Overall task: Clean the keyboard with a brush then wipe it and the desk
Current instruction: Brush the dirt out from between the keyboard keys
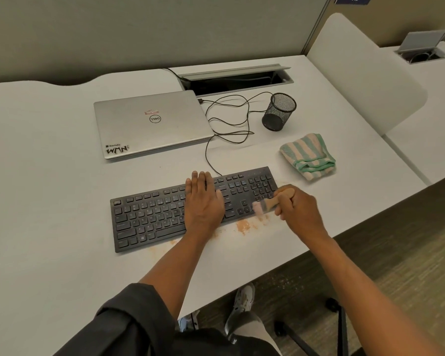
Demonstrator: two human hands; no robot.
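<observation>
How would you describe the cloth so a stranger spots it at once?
Start at the black keyboard on the white desk. Just beyond its right end lies the folded cloth, in front of the mesh cup. It alone is soft, striped green and cream.

My right hand (297, 209) gripping a pale bare-wood brush (272, 201) with soft bristles, matt black plastic keyboard (149, 217) lying on the smooth matt desk (49, 201), striped terry cloth (307, 156), brushed-metal laptop (149, 123), black wire-mesh cup (279, 111).
</observation>
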